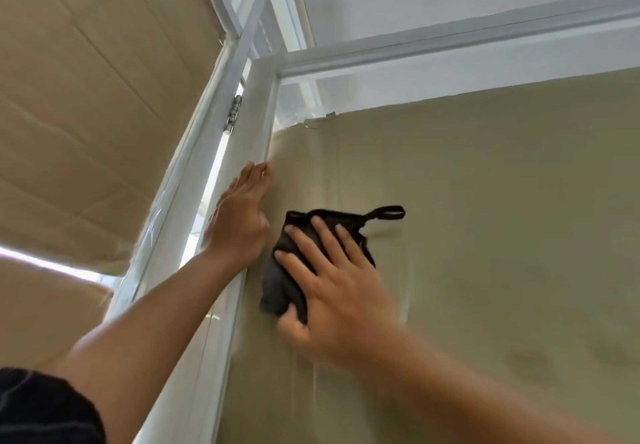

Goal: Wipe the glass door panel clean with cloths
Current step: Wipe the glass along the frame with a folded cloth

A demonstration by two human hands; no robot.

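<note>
Head view looks up at the glass door panel (450,173), which fills the right and centre of the frame; a beige sheet (526,305) covers most of it, leaving a clear strip along the top. 1 dark cloth (282,291) lies flat on the panel at centre frame, its hanging loop (388,212) pointing to the upper right. The right hand (336,294) presses the cloth against the glass with fingers spread wide and straight, thumb at the cloth's lower edge. Just left of it, the left hand (239,222) rests flat and holds nothing, fingers straight and together along the white door frame (256,114). A metal hinge (233,113) sits on the frame above that hand. A dark sleeve (41,409) shows at the lower left.
</note>
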